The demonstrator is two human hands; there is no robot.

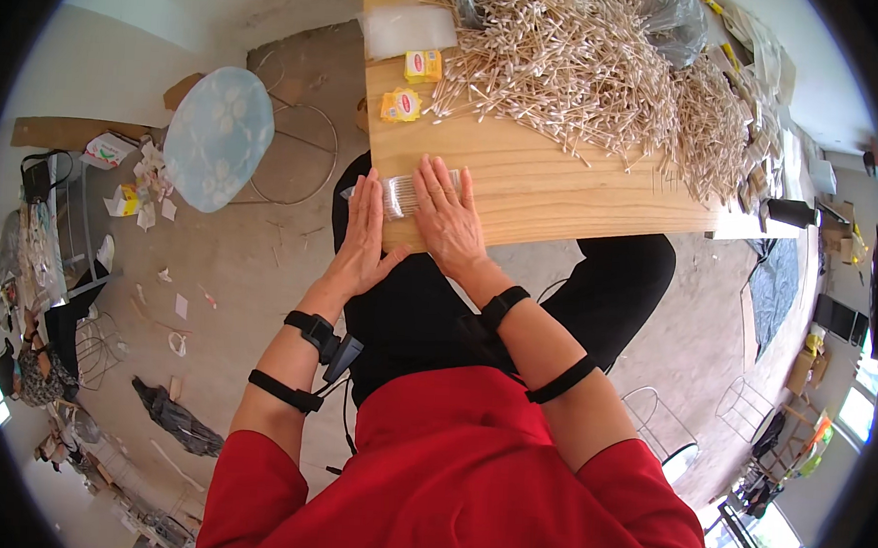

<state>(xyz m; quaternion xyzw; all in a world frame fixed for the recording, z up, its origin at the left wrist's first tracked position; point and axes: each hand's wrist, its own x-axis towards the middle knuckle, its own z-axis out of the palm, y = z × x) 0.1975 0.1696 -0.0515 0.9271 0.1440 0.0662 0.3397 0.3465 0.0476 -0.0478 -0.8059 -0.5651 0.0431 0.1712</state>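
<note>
A small clear bag of cotton swabs (400,197) lies flat on the wooden table near its front left corner. Against its left end rests my left hand (362,236), fingers stretched straight and side by side, thumb apart. My right hand (448,219) lies flat over the bag's right end, with its fingers extended and covering part of it. Neither hand is wrapped round the bag. Beyond them, a large heap of loose cotton swabs (575,64) spreads over the table (541,185).
Two small yellow packets (424,67) and a stack of clear plastic bags (407,31) lie at the table's left edge. Grey plastic (675,30) sits by the heap. A round blue stool (219,139) stands left on the floor. Another person (43,364) sits far left.
</note>
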